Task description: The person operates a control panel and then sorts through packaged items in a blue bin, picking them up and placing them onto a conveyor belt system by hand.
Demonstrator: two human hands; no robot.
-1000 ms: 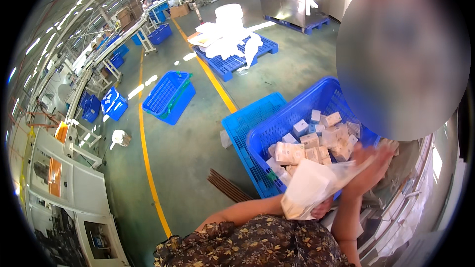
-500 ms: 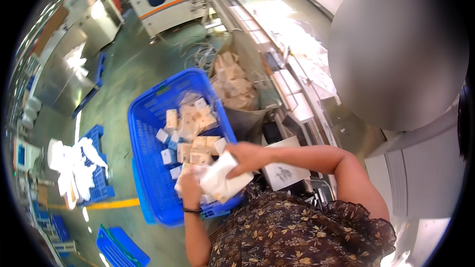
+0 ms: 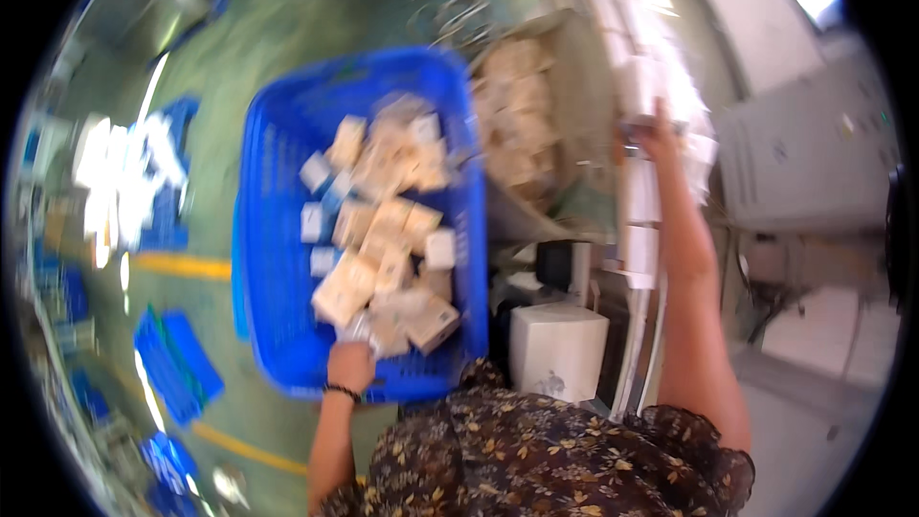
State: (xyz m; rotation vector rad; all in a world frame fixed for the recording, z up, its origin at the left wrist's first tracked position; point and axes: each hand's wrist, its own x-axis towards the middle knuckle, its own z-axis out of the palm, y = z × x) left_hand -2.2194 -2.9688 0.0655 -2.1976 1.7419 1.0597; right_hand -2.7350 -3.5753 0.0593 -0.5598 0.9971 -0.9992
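Below me stands a blue plastic basket [image 3: 254, 230] holding several small cartons [image 3: 345, 289], cream and white, some in clear wrapping. At the basket's near end my left hand [image 3: 351, 367] is closed, with a crumpled clear plastic bag [image 3: 360, 331] coming out from its fingers. My right arm stretches far forward to the right. My right hand [image 3: 657, 137] is at a row of white boxes [image 3: 641, 187] on a narrow conveyor, close to one white box [image 3: 639, 86]. Motion smears its fingers, so whether it grips that box cannot be made out.
A large sack [image 3: 517, 115] full of crumpled beige packaging stands right of the basket. Nearer me is a white carton [image 3: 558, 349] beside a dark box [image 3: 555, 265]. Grey machinery [image 3: 814, 148] lies at right. Blue crates [image 3: 182, 364] and a yellow floor line [image 3: 182, 265] are at left.
My right hand has left the white bundle over the basket and swung forward right to the conveyor. My left hand has moved down to the basket's near end. The view has shifted.
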